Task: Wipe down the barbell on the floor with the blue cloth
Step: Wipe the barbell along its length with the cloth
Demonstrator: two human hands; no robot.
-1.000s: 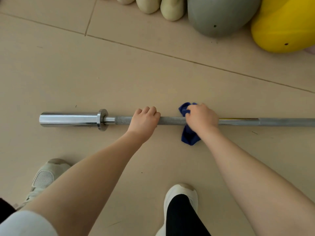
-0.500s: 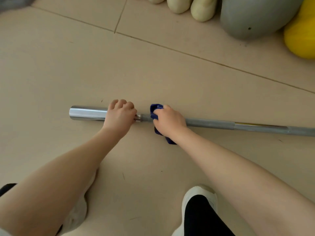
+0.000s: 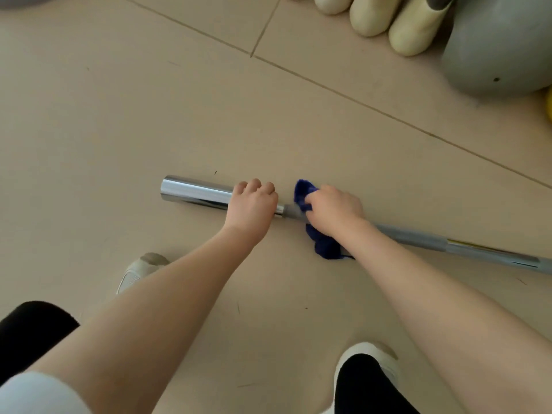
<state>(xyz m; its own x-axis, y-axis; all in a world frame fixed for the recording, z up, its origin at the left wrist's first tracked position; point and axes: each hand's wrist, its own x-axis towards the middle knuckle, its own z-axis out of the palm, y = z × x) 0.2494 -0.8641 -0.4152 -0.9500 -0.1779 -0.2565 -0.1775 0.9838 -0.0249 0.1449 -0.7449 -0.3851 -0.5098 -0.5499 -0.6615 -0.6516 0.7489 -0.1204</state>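
Note:
A steel barbell point(image 3: 418, 239) lies across the beige floor, its chrome sleeve point(image 3: 194, 192) ending at the left. My left hand point(image 3: 252, 206) grips the bar over the sleeve's inner end, hiding the collar. Just to its right, my right hand point(image 3: 334, 212) holds the blue cloth point(image 3: 324, 245) wrapped round the grey shaft. Cloth ends stick out above and below the bar. A short bare piece of shaft shows between the two hands.
A grey exercise ball point(image 3: 501, 46) and several cream-coloured pieces point(image 3: 376, 16) stand at the far right. A sliver of a yellow ball point(image 3: 549, 107) shows at the right edge. My two white shoes point(image 3: 140, 271) point(image 3: 367, 358) stand near the bar.
Over the last second both hands slid left along the bar: my left hand from the shaft onto the sleeve's inner end, my right hand and cloth up close to the collar.

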